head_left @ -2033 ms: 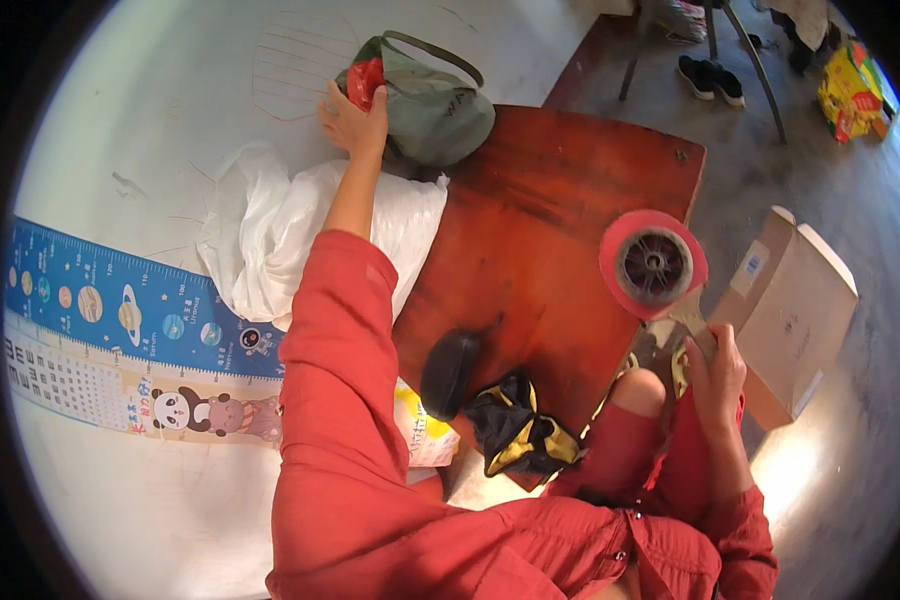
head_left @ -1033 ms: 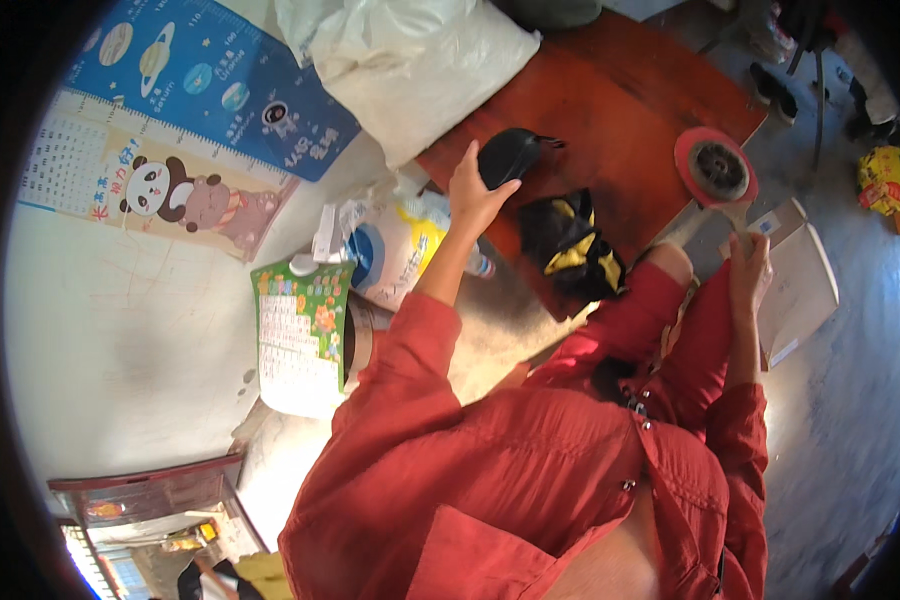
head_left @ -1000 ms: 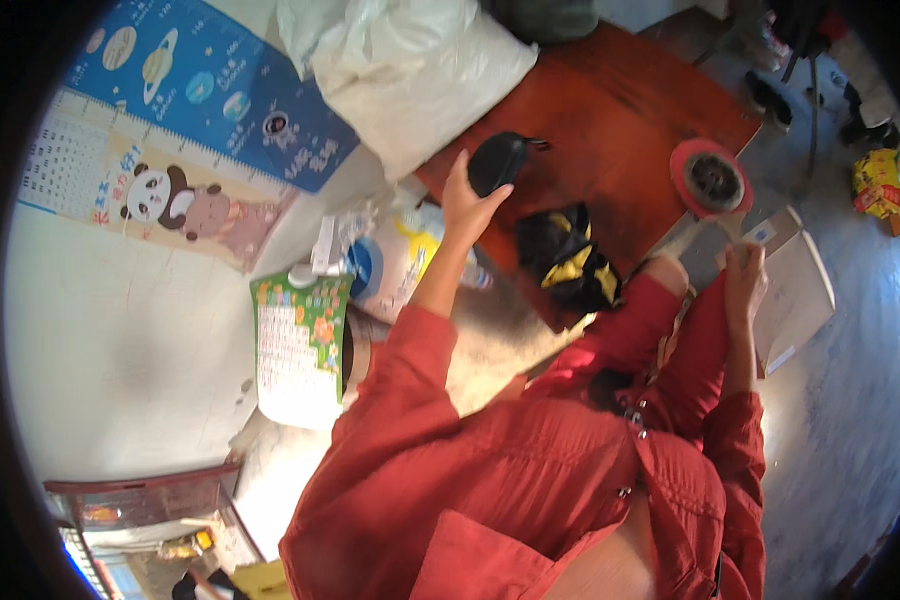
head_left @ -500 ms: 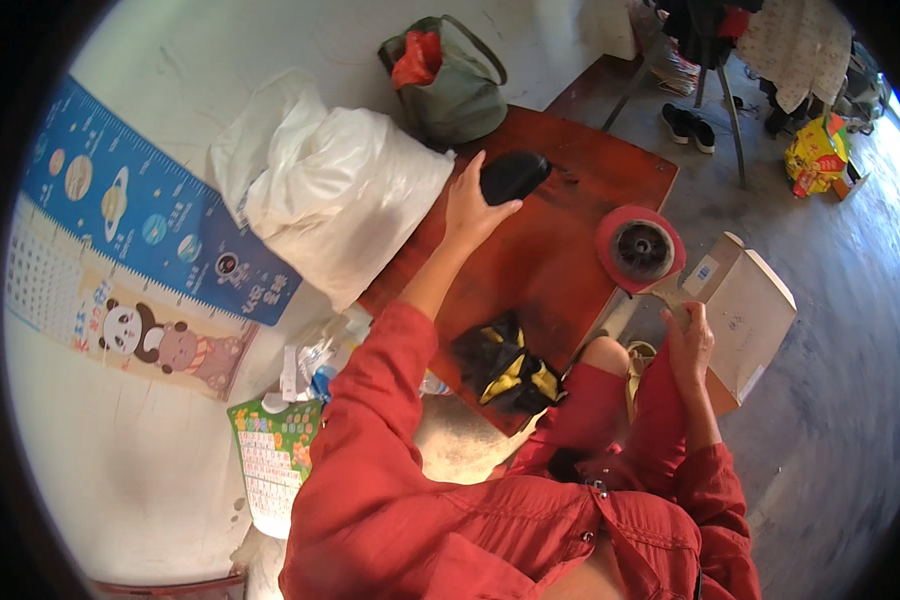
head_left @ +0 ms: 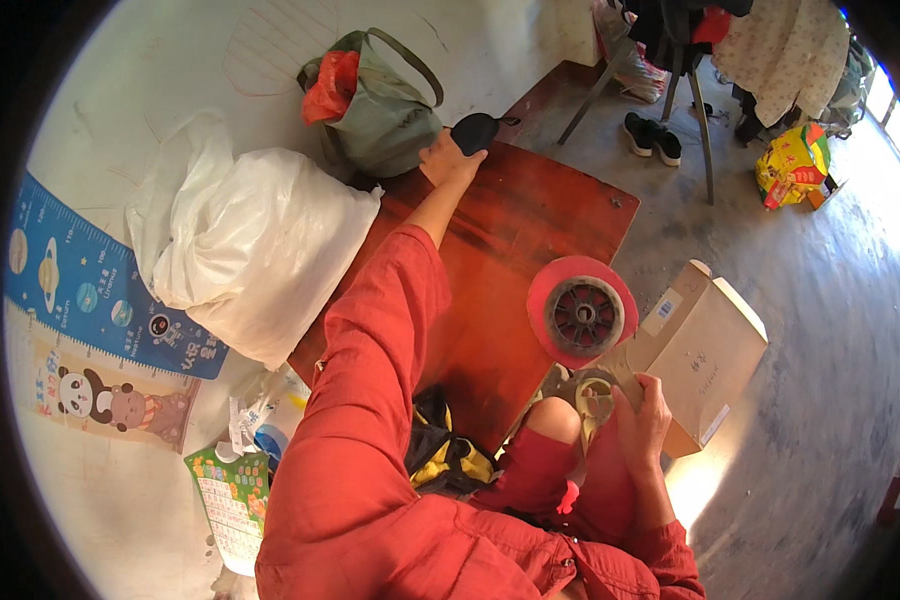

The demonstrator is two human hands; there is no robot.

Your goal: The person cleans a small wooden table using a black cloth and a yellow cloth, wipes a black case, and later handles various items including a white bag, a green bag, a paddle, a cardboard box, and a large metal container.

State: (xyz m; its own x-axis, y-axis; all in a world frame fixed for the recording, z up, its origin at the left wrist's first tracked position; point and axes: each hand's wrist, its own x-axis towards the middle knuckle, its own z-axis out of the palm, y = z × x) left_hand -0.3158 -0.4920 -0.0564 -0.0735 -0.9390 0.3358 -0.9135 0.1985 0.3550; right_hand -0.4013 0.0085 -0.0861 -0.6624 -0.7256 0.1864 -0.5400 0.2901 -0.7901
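The left hand (head_left: pixel 448 165) grips a black, rounded oblong case (head_left: pixel 473 134), fingers bent around its near side and a small dark loop at its far end. The case is at the far edge of a glossy red-brown wooden table (head_left: pixel 500 230), close to the far left corner; whether it touches the wood cannot be told. Just left of it, at that corner, sits a grey-green cloth bag (head_left: pixel 385 120) with red plastic (head_left: pixel 332 88) in its mouth. A bulging white plastic sack (head_left: pixel 260 240) lies along the left edge. The right hand (head_left: pixel 643 420) is closed around the pale handle of a round red-rimmed disc (head_left: pixel 543 300) with a dark spoked centre, which overlaps the table's right edge in view. A black-and-yellow fabric bundle (head_left: pixel 460 462) lies by the near corner, partly hidden by the left sleeve (head_left: pixel 380 310). Right of the disc stands a tan cardboard box (head_left: pixel 705 350).
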